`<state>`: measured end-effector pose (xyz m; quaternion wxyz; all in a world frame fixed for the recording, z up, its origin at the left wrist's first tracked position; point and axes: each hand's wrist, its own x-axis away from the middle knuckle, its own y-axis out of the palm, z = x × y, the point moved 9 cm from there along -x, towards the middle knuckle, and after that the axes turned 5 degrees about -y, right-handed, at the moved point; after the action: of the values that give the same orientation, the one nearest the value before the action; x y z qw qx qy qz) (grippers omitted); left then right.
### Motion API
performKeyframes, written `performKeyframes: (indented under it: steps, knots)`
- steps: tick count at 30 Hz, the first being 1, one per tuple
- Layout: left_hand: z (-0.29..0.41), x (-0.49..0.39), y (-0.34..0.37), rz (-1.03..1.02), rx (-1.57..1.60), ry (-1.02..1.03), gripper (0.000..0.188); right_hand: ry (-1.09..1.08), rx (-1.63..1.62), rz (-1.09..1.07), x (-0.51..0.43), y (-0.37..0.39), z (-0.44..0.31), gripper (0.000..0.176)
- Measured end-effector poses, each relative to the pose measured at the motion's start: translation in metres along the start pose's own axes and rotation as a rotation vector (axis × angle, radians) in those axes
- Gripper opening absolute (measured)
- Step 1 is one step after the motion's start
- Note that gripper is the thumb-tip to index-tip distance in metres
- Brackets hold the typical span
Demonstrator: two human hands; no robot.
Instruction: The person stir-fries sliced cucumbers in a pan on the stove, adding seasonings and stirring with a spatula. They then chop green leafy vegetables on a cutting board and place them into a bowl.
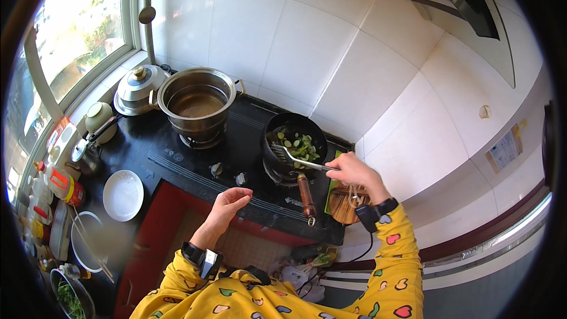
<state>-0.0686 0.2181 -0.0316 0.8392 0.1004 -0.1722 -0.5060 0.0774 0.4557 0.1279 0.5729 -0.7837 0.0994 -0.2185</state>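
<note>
My right hand [352, 172] grips the handle of a metal slotted spatula [305, 164], whose head lies among sliced green vegetables [304, 147] in a black wok [325, 132]. The wok rests on the right burner of a black gas hob, its wooden handle [306, 195] pointing towards me, with neither hand on it. My left hand [229, 206] hovers over the hob's front edge, left of the wok handle. Its thumb and fingers are close together; whether the fingertips touch or pinch something small is unclear.
A large steel pot [197, 102] stands on the left burner, beside a domed steel lid [141, 84]. A white plate [123, 195], bottles [66, 181], a bowl with chopsticks [86, 241] and a bowl of greens [66, 297] line the left. Round wooden boards [344, 208] lie right of the wok.
</note>
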Motion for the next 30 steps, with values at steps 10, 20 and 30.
performKeyframes:
  steps: [10,20,30]
  knots:
    - [-0.001,0.007,-0.014,0.064,-0.005,0.03,0.025,0.088,0.221,0.337,-0.013,-0.001,0.068,0.023]
    - [0.002,0.007,-0.022,0.075,-0.029,0.043,0.024,0.032,0.034,0.312,-0.034,0.022,0.033,0.026]
    - [-0.004,0.006,-0.032,0.08,-0.035,0.029,0.024,0.12,0.261,0.381,-0.04,0.013,0.057,0.022]
